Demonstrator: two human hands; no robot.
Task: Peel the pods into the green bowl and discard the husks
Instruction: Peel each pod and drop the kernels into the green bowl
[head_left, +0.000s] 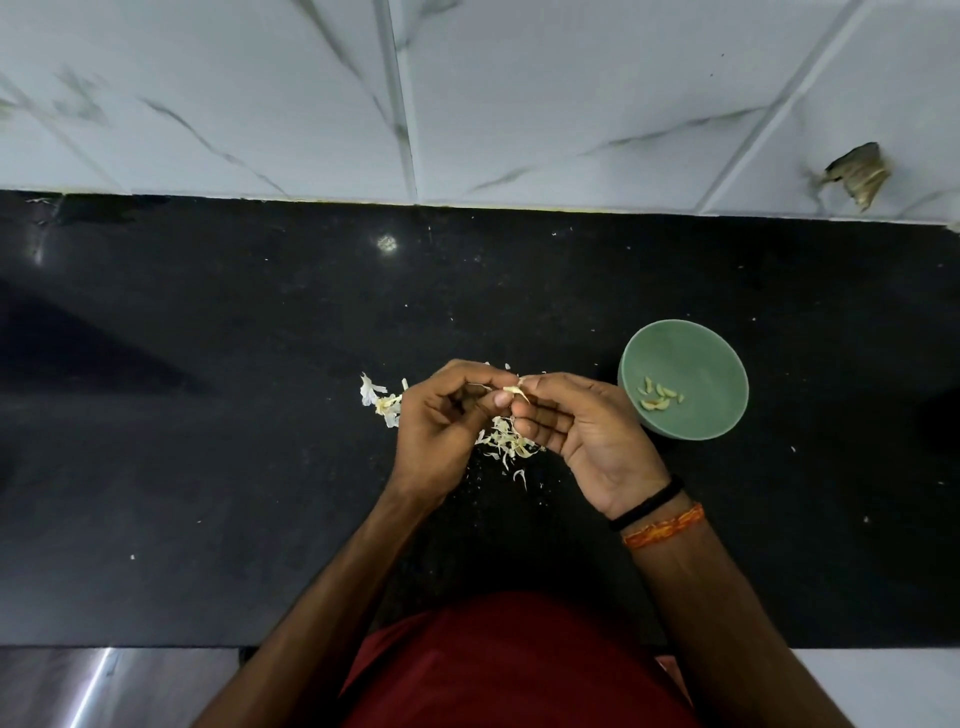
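Mid-peel: your left hand (441, 415) and right hand (576, 421) both pinch one pod (516, 391) above the husks (506, 441) on the worktop (208, 415). Next, likely strip it, drop it in the green bowl (696, 348) just right.

green bowl (717, 353), black speckled counter (208, 415), white veined tiles (571, 104)

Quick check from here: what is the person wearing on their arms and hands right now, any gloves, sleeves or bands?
No gloves, and both forearms are bare with no sleeves in view. The left hand and its wrist carry nothing. The right hand is bare too, but its wrist has a black band and, just behind it, an orange thread band. The shirt is dark red.
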